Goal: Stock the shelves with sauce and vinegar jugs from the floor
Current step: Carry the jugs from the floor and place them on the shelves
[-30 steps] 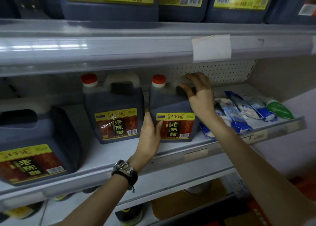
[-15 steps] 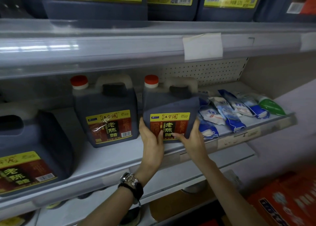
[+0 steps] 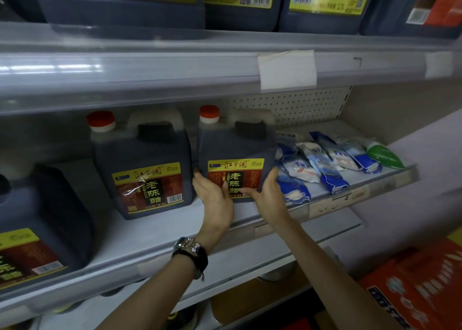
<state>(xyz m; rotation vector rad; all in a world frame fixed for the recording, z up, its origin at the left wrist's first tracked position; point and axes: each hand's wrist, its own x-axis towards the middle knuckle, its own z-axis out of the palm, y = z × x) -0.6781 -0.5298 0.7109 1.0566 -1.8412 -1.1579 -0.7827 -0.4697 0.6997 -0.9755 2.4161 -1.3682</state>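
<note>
A dark vinegar jug (image 3: pixel 235 149) with a red cap and a yellow and red label stands upright on the middle shelf (image 3: pixel 155 232). My left hand (image 3: pixel 215 199) lies against its lower left corner with its fingers reaching round the side. At the jug's lower right corner, my right hand (image 3: pixel 265 194) presses with fingers up the side and thumb across the label. A second, like jug (image 3: pixel 142 164) stands just to the left, and a third (image 3: pixel 37 227) sits nearer at the far left.
Blue and white pouches (image 3: pixel 322 164) and a green one (image 3: pixel 382 154) lie on the shelf right of the jug. Larger jugs (image 3: pixel 120 2) fill the shelf above. An orange carton (image 3: pixel 425 287) sits at the lower right. More goods show under the shelf.
My right hand came off the jug's handle and dropped to its lower right corner. My left hand stays at the lower left corner. The jug sits square on the shelf.
</note>
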